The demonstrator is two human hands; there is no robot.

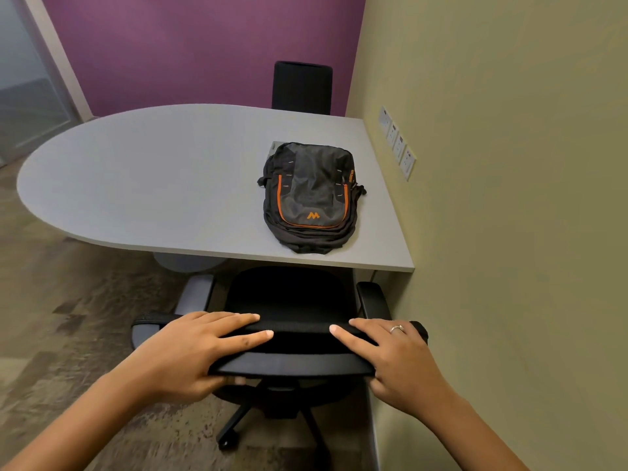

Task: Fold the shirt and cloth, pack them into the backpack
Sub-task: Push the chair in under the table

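Observation:
A black and grey backpack (309, 195) with orange trim lies flat and closed on the grey table (153, 171), near its right end by the wall. No shirt or cloth is in view. A black office chair (289, 300) stands tucked at the table's near edge in front of me. My left hand (197, 348) and my right hand (390, 355) both grip the top of its backrest, fingers laid over the top and thumbs tucked beneath.
A second black chair (302, 86) stands behind the table against the purple wall. The beige wall with power sockets (397, 144) runs close along the right. Patterned floor lies open to the left.

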